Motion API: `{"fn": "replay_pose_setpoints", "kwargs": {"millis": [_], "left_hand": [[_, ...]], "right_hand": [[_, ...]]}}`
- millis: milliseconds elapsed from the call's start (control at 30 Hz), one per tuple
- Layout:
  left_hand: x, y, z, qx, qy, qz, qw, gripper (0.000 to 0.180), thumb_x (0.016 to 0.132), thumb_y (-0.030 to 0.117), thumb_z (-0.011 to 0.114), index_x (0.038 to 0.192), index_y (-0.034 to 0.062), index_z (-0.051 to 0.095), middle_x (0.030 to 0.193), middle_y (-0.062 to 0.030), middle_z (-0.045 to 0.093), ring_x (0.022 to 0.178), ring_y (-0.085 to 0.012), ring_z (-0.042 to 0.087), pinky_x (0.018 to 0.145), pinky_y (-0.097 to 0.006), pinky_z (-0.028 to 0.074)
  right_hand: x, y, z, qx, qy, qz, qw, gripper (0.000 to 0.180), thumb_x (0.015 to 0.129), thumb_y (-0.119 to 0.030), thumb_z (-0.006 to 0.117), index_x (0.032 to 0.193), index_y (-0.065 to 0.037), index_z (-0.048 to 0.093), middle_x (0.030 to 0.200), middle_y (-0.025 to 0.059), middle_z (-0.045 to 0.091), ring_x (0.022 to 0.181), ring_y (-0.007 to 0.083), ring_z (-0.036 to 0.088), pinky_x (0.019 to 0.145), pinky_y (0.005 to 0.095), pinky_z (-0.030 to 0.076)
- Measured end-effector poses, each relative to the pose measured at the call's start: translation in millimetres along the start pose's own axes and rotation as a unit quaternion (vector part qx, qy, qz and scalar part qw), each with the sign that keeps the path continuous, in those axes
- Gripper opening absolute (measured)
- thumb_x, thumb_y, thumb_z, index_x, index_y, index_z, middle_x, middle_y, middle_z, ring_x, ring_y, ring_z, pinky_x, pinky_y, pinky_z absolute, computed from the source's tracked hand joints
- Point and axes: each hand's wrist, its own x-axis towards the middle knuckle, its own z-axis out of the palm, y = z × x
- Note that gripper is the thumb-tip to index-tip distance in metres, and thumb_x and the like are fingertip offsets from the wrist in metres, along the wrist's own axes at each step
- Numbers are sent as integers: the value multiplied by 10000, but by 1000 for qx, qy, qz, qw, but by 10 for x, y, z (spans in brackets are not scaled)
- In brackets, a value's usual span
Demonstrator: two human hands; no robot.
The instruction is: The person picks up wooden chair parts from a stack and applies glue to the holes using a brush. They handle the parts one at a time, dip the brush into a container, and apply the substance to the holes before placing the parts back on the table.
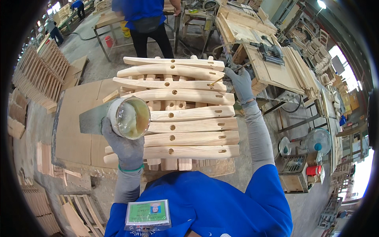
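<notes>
Several pale, curved wooden chair legs [193,113] lie side by side in a stack before me, each with a round hole and, near its right end, a slot. My left hand [128,152], in a grey glove, is closed round a tub [113,115] tilted toward me. Thick yellowish-white paste, which looks like glue, fills part of it. In my gloved right hand [241,85] a thin stick [217,81] is gripped, its upper end poking out above the fingers. Its lower tip reaches the slot of the third leg from the far side.
Brown board [75,134] lies left of the stack, with slatted wooden stacks [39,75] farther left. A person in blue [148,23] stands beyond the legs. To the right are a workbench [262,59] with a power tool [270,51] and a fan [317,142].
</notes>
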Motion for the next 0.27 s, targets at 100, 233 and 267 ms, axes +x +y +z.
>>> {"fn": "replay_pose_setpoints", "kwargs": {"millis": [100, 233, 267], "left_hand": [[36, 40, -175, -2, 28, 18, 999, 468, 949, 401, 375, 1229, 54, 519, 1189, -113, 580, 1097, -253, 568, 926, -434, 502], [38, 32, -178, 6, 54, 24, 998, 467, 945, 401, 385, 1242, 62, 508, 1201, -116, 575, 1121, -268, 556, 945, -455, 486], [56, 2, -147, 5, 47, 16, 999, 467, 945, 401, 385, 1242, 62, 508, 1201, -116, 575, 1121, -268, 556, 945, -455, 486]], "right_hand": [[-3, -96, 79, -105, 2, -7, 994, 274, 822, -249, 719, 890, -1, 625, 805, 50, 658, 682, 93, 577, 633, 257, 471], [70, -40, 233, -83, -41, 19, 996, 328, 812, -268, 728, 978, -13, 607, 841, 79, 664, 707, 182, 613, 706, 327, 535], [171, 156, 233, -69, -53, 32, 996, 340, 812, -266, 726, 1009, -17, 602, 854, 88, 667, 711, 217, 626, 730, 356, 557]]}}
